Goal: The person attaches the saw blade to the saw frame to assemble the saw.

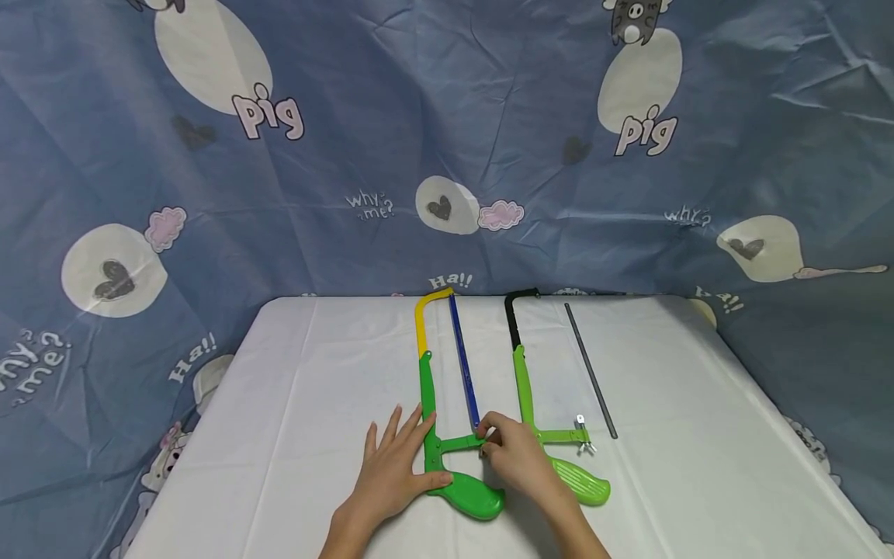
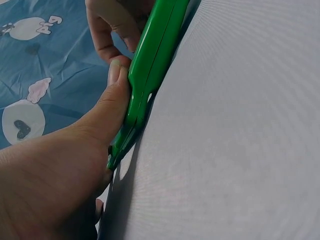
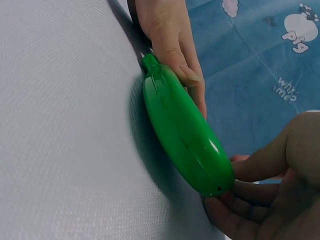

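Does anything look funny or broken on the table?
The lime-and-black saw looks odd: it has no blade across its opening, and a thin grey strip lies loose to its right. The yellow-and-green saw has a blue blade there.

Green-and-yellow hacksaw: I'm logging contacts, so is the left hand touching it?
Touching. The head view shows the left hand with its thumb laid on the green-and-yellow hacksaw, at the near end of its handle.

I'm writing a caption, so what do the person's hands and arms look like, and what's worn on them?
The left hand and right hand are bare: no gloves or rings show. No sleeve, watch or bracelet comes into view, and no bright nail polish is visible.
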### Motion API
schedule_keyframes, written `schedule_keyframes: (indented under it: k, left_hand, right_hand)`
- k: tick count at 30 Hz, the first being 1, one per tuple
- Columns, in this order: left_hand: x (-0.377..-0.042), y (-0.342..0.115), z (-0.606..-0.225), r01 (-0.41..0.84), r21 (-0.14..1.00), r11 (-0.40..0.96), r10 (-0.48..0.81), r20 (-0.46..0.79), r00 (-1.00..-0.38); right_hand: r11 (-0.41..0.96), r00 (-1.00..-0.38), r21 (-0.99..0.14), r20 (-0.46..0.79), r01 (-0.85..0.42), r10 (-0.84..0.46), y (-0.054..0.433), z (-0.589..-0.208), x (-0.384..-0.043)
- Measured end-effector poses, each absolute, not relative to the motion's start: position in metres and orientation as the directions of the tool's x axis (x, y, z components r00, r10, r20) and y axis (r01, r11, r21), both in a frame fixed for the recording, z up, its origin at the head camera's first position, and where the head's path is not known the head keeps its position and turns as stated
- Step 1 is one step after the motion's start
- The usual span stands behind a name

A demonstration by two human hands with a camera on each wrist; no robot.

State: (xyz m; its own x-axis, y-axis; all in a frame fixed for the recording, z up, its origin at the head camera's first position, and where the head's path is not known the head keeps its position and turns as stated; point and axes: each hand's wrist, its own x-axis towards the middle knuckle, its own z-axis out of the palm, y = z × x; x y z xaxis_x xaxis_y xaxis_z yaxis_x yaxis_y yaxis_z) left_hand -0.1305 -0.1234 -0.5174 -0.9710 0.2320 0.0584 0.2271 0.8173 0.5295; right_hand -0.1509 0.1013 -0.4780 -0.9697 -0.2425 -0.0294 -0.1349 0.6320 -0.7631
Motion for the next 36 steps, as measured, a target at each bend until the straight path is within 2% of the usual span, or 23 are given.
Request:
schedule_keyframes:
  k: [5, 17, 22, 27, 30, 36]
  left_hand:
    - [-0.131, -0.124, -0.517, 0.232, 0.529, 0.816, 0.239, 0.057, -0.969]
    - [-0.129, -0.122, -0.516, 0.236, 0.532, 0.813, 0.233, 0.074, -0.97]
    - [-0.129, -0.123, -0.516, 0.228, 0.528, 0.818, 0.229, 0.064, -0.971]
    - [-0.13, -0.123, -0.515, 0.227, 0.527, 0.819, 0.231, 0.059, -0.971]
    - [-0.13, -0.122, -0.516, 0.222, 0.527, 0.82, 0.23, 0.053, -0.972]
    - [-0.13, -0.122, -0.517, 0.225, 0.522, 0.823, 0.227, 0.061, -0.972]
  right_hand:
    - [0.637, -0.961, -0.75, -0.008, -0.177, -0.277, 0.102, -0.479, -0.15]
    - [0.742, -0.938, -0.588, 0.095, -0.322, -0.332, 0.099, -0.481, -0.147]
    - [0.814, -0.945, -0.483, 0.114, -0.324, -0.308, 0.094, -0.479, -0.142]
    - [0.875, -0.914, -0.293, 0.25, -0.386, -0.32, 0.085, -0.48, -0.137]
    - [0.893, -0.898, -0.205, 0.284, -0.4, -0.337, 0.079, -0.481, -0.135]
    - [0.902, -0.899, -0.173, 0.274, -0.394, -0.34, 0.074, -0.482, -0.134]
